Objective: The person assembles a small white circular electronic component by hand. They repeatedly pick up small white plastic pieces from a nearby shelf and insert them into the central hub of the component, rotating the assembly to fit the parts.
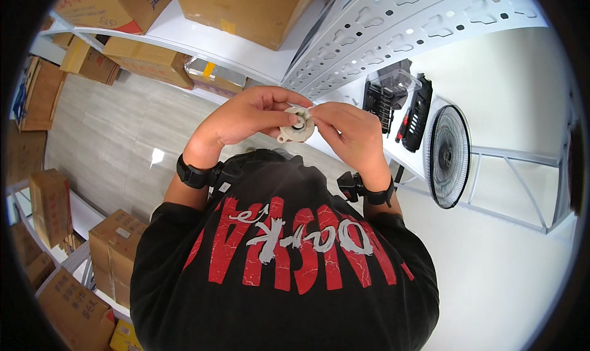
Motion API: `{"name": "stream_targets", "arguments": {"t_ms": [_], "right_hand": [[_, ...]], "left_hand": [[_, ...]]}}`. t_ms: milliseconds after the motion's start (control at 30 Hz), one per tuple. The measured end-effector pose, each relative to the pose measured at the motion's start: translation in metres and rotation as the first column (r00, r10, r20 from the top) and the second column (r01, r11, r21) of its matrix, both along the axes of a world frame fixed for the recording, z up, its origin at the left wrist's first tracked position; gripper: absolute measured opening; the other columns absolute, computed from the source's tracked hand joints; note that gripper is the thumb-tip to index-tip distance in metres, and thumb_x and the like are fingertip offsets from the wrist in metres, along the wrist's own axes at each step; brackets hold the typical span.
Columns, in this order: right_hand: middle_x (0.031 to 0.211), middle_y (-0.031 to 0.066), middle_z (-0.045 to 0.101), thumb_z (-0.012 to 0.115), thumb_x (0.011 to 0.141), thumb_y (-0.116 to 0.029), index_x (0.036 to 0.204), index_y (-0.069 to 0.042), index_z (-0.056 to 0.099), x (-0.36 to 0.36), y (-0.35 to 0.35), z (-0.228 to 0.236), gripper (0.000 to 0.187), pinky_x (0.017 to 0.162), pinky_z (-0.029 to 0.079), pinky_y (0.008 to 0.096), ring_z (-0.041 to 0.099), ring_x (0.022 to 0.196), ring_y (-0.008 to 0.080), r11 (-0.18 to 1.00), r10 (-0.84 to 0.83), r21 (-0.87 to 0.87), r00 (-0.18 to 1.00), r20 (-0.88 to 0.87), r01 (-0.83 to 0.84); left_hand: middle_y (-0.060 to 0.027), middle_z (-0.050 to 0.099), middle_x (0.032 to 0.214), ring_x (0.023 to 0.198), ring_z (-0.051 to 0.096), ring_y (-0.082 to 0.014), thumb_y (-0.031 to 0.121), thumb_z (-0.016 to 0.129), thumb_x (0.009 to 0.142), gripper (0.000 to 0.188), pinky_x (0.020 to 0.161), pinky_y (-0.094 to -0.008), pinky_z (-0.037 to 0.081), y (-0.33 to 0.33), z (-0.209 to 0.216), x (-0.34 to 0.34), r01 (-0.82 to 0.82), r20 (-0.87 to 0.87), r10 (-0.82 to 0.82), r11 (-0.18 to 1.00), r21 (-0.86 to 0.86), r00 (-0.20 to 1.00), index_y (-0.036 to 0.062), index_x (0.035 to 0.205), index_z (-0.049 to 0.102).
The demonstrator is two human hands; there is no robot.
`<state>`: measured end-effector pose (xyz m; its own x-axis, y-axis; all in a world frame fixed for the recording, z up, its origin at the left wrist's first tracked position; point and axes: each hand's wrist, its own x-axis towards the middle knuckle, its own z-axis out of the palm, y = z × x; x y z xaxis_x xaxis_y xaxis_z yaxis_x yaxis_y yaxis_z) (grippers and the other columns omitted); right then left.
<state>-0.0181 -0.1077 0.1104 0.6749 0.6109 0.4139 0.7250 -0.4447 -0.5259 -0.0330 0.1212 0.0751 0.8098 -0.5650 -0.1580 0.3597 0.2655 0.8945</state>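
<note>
A small round off-white plastic part (pixel 299 134) is held up in front of my chest. It has a side tab with a hole and a dark ring around its middle. My left hand (pixel 246 114) grips it from the left, the thumb lying across its face and the fingers behind. From the right, my right hand (pixel 355 134) pinches at the part's upper right edge with thumb and forefinger. Whether anything small sits between those fingertips is too hidden to tell. Both wrists wear black bands with small devices.
Ahead stands a white shelf (pixel 261 59) with cardboard boxes (pixel 243 7) and a perforated metal upright (pixel 399 28). To the right are an open black tool case (pixel 421 114) and a round black fan grille (pixel 448 156). More boxes (pixel 117 246) line the left.
</note>
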Motion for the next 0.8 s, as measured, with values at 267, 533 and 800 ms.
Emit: {"name": "stream_targets", "arguments": {"t_ms": [267,533,800], "right_hand": [[0.091,0.0077,0.072,0.072,0.076,0.0,0.092,-0.006,0.071,0.0,0.0,0.0,0.017,0.062,0.055,0.029,0.069,0.074,0.0237,1.0,-0.012,0.004,0.998,0.061,0.012],[0.094,0.0057,0.07,0.068,0.075,-0.001,0.093,-0.006,0.07,-0.002,-0.006,0.002,0.019,0.061,0.054,0.0307,0.068,0.074,0.0236,0.997,0.036,-0.081,0.975,0.218,-0.018],[0.097,0.005,0.07,0.069,0.074,-0.001,0.094,-0.006,0.07,0.0,-0.013,-0.006,0.02,0.062,0.055,0.0308,0.068,0.076,0.023,0.996,0.074,-0.058,0.959,0.274,-0.06]], "left_hand": [[0.0001,0.066,0.088,0.072,0.057,-0.0023,0.009,0.062,0.094,0.035,0.062,-0.0168,0.048,0.001,0.0,0.002,0.017,-0.021,-0.018,0.999,-0.029,1.0,0.0012,0.128,0.061],[0.0007,0.066,0.086,0.072,0.057,-0.0019,0.009,0.062,0.093,0.035,0.061,-0.0162,0.048,-0.004,0.001,0.005,0.034,-0.035,-0.036,0.999,-0.033,0.999,0.002,0.127,0.061],[0.006,0.059,0.081,0.073,0.052,0.0007,0.003,0.06,0.09,0.04,0.059,-0.0146,0.042,-0.011,0.007,0.006,0.015,-0.036,-0.015,1.0,0.001,0.999,0.0029,0.13,0.059]]}}
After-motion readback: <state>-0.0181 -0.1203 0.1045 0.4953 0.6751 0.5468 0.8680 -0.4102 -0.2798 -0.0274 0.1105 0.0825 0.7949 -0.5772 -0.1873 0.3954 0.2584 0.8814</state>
